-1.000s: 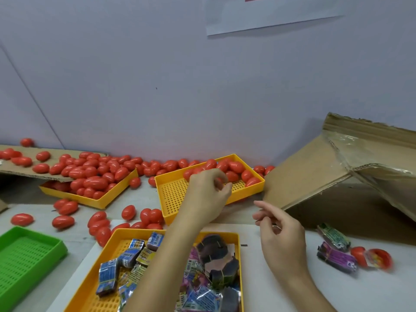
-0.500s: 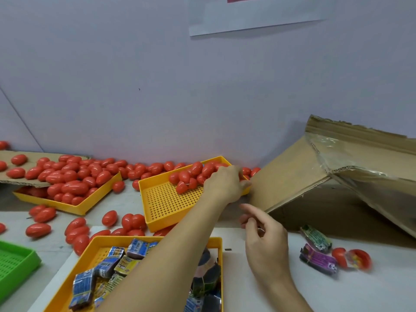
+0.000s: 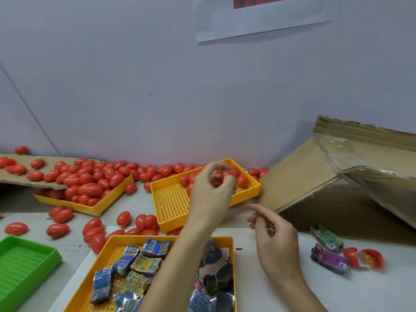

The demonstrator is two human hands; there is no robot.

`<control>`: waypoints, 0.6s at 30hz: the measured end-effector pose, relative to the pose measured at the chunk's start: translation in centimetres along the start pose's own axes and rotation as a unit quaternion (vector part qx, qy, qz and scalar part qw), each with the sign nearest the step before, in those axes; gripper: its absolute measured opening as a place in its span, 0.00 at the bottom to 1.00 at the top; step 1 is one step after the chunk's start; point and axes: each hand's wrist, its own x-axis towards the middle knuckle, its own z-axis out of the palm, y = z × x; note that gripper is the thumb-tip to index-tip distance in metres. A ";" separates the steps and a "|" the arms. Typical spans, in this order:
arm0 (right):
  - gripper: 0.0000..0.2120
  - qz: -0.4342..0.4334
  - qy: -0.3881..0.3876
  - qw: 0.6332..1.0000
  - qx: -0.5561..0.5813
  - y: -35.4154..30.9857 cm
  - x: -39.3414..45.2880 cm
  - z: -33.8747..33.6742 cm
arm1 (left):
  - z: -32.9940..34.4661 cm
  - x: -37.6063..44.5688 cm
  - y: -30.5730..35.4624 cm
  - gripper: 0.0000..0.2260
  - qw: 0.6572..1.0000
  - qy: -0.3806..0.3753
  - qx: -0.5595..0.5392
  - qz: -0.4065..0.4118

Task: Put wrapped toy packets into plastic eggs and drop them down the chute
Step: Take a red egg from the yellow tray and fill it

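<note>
**Left hand closing on an egg in the far tray**

The left hand (image 3: 211, 194) reaches over the middle yellow tray (image 3: 171, 203), fingers curled round a red plastic egg (image 3: 219, 176) among the eggs heaped in its far right corner; the tray's near half shows bare perforated floor. The right hand (image 3: 274, 242) hovers just right of it, fingers loosely bent, holding nothing. Under the left forearm a second yellow tray (image 3: 108, 251) holds glossy wrapped toy packets (image 3: 146, 264). Two more packets (image 3: 328, 257) and an opened egg (image 3: 364, 257) lie on the white table (image 3: 270, 296) toward its right edge. Behind them slopes the taped cardboard chute (image 3: 299, 176). Smooth eggs litter the back edge along the pale wall
</note>
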 end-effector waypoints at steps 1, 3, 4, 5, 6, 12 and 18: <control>0.15 0.002 -0.001 1.000 0.000 0.0 0.0 0.0 | -0.4 -1.1 -0.1 0.06 0.994 -0.005 -0.091 -0.054; 0.15 0.002 0.000 1.000 0.001 0.0 0.0 0.0 | -1.3 -3.1 -0.4 0.05 0.958 -0.006 -0.253 -0.135; 0.15 0.001 0.001 1.000 0.001 0.0 0.0 -0.1 | -1.7 -3.9 -0.7 0.06 0.937 0.002 -0.312 -0.157; 0.15 0.001 0.001 1.000 0.003 0.0 -0.1 -0.1 | -2.1 -4.5 -0.9 0.08 0.916 0.009 -0.361 -0.174; 0.15 0.001 0.001 1.000 0.006 0.0 -0.1 -0.1 | -2.4 -5.1 -1.1 0.10 0.895 0.012 -0.405 -0.185; 0.16 0.000 0.004 1.000 0.015 0.2 0.0 0.0 | -2.4 -5.7 -0.8 0.14 0.839 0.012 -0.496 -0.224; 0.15 -0.006 0.007 1.000 0.015 0.3 0.1 0.0 | -2.2 -5.9 -1.2 0.18 0.864 0.004 -0.455 -0.216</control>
